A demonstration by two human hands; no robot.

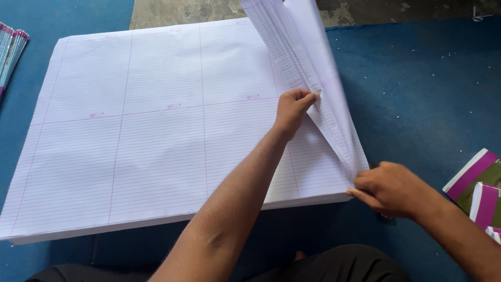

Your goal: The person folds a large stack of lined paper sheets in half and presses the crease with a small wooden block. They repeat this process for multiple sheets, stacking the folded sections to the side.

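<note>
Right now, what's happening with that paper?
A person sits at a big stack of ruled sheets on a blue mat. The left hand pinches the edge of a lifted top sheet, which curls up off the stack. The right hand grips the same sheet at the stack's near right corner. Purple-and-white booklets lie to the right, and another pile of booklets at the far left.

The stack of paper sheets (141, 130) is white, ruled with fine grey lines and crossed by pink margin lines that split it into panels. The lifted sheet (308, 68) at its right edge shows the same ruling. Around the stack lies a blue mat (428, 94) flecked with white specks. Right of the stack, booklet covers (477, 185) are magenta, white and olive green.
</note>
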